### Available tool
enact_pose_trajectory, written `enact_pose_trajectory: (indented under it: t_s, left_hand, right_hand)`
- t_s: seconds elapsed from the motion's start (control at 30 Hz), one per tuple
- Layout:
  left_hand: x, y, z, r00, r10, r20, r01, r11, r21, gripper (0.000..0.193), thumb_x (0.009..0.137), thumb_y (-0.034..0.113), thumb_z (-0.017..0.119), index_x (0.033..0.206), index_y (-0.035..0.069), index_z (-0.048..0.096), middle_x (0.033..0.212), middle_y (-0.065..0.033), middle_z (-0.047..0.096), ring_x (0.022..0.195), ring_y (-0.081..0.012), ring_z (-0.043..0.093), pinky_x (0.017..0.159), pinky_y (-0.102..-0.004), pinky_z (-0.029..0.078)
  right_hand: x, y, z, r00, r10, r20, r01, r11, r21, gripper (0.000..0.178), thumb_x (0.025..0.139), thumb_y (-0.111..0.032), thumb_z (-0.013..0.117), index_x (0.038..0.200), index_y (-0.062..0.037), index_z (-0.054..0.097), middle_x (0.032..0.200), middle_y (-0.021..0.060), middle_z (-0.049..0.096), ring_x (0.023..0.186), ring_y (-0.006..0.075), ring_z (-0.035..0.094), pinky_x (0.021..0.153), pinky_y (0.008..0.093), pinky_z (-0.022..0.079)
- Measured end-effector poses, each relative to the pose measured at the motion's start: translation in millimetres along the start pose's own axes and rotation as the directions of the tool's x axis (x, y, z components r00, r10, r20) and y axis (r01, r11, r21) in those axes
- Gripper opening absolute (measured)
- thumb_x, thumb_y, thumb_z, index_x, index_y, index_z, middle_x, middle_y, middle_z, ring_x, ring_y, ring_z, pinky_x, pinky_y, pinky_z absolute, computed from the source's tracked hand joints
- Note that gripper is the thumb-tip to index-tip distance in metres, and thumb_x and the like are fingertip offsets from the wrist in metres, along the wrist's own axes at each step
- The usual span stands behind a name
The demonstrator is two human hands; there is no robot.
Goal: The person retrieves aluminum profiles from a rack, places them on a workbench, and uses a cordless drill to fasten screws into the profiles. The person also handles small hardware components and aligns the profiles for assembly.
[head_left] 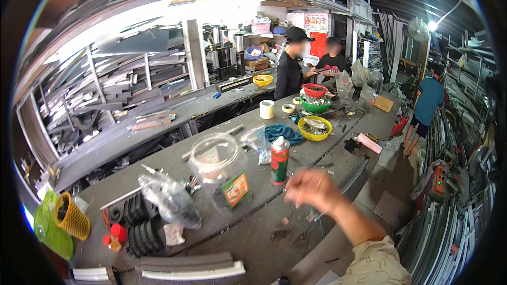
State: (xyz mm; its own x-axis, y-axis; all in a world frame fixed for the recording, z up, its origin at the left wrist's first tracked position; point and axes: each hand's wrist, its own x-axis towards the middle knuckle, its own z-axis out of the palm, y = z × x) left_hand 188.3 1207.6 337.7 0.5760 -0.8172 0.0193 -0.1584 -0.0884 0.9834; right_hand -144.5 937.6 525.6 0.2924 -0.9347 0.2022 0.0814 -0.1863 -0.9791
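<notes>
My right hand reaches in from the lower right over the grey worktable, its forearm in a light patterned sleeve. Its fingers are bent together and somewhat blurred; whatever lies between them, if anything, is too small to make out. Just left of the fingertips stands a red and green spray can with a white top, upright and apart from the hand. Further left is a big clear plastic jar with an orange and green label. Behind the can lies a crumpled blue cloth. My left hand is out of view.
A clear bag, black ribbed rolls and pale strips occupy the near left. Yellow, green and red baskets stand farther back beside tape rolls. Two people work across; another person stands in the right aisle.
</notes>
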Motion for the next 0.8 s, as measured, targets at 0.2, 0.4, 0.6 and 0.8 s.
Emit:
enact_pose_trajectory:
  t_s: [0.2,0.4,0.6,0.8]
  left_hand:
    - [-40.7,-0.3,-130.9,0.887,-0.092,0.452,0.392,0.666,-0.634,0.03,0.108,0.021,0.066,0.122,-0.005,0.066,0.111,-0.0164,0.075,0.096,-0.0291,0.073,0.093,-0.0479,0.058]
    - [-99.6,-46.6,-340.5,0.877,-0.135,0.46,0.467,0.458,-0.756,0.03,0.104,0.026,0.074,0.115,-0.002,0.074,0.098,-0.0037,0.072,0.092,-0.0118,0.064,0.086,-0.028,0.051]
    - [-162.9,-67.9,-493.1,0.959,-0.248,0.137,0.261,0.581,-0.771,0.028,0.098,0.025,0.081,0.111,0.001,0.08,0.098,-0.0019,0.076,0.087,-0.0096,0.062,0.078,-0.0268,0.049]
    - [-156.4,-103.8,-625.1,0.903,-0.41,-0.127,0.155,0.588,-0.794,0.021,0.1,0.013,0.077,0.111,-0.006,0.076,0.104,-0.0099,0.074,0.091,-0.0149,0.069,0.08,-0.0288,0.056]
  right_hand:
    - [-159.0,64.6,306.8,0.783,-0.347,0.517,0.394,0.919,0.022,0.021,0.09,-0.009,0.083,0.109,-0.0045,0.074,0.126,0.0095,0.073,0.106,0.0233,0.073,0.087,0.0339,0.058]
    - [-260.3,59.1,525.8,0.634,-0.169,0.755,0.17,0.982,0.078,0.023,0.084,0.008,0.079,0.104,-0.0031,0.075,0.132,0.0189,0.071,0.108,0.0265,0.071,0.089,0.0384,0.058]
    - [-300.9,43.2,695.2,0.292,-0.302,0.907,0.217,0.945,0.245,0.028,0.084,0.002,0.083,0.11,-0.0045,0.075,0.127,0.0163,0.073,0.104,0.023,0.073,0.089,0.0352,0.058]
    - [-311.5,59.9,856.0,0.142,-0.172,0.975,0.307,0.944,0.122,0.035,0.08,-0.005,0.091,0.112,-0.006,0.075,0.135,0.014,0.07,0.102,0.0207,0.077,0.087,0.0335,0.061]
